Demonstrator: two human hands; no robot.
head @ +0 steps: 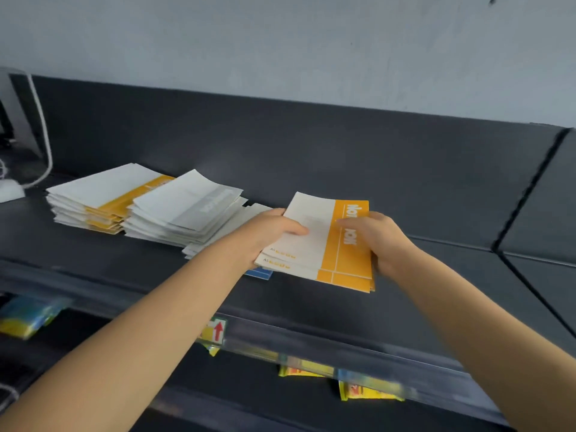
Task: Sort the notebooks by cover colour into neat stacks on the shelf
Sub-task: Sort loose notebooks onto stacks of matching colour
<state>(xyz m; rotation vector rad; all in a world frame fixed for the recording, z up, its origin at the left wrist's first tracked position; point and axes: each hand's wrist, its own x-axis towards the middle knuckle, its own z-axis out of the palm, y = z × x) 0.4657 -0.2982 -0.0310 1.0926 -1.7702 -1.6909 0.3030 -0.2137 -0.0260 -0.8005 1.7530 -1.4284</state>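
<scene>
hands meet over a dark shelf [405, 307], both gripping a small bundle of orange-and-white notebooks [311, 244] above its front half. left hand [268, 232] holds the bundle's white edge, thumb on the top cover and the other fingers hidden beneath. right hand [385, 241] clasps the orange edge, thumb across the printed title so only part of the lettering reads. the number of notebooks in the bundle cannot be counted (at least two covers show, slightly offset), nor can it be told whether the bundle touches the shelf. a blue corner [258, 272] pokes out below the left wrist, the rest of that notebook covered by hand and bundle.

to the left, an orange-banded stack [93, 201] lies on the shelf. touching its right side is a grey-banded stack [187, 210]. both have fanned edges, and the grey stack's near end runs behind the left hand. a white cable [43, 135] loops down at the far left, beside a grey object [15, 113] cut off by the frame. below the shelf lip, a price tag [218, 330] with a red arrow and blurred yellow packets [367, 392] show on a lower tier, their print too smeared to read. a pale wall [280, 42] rises behind.
</scene>
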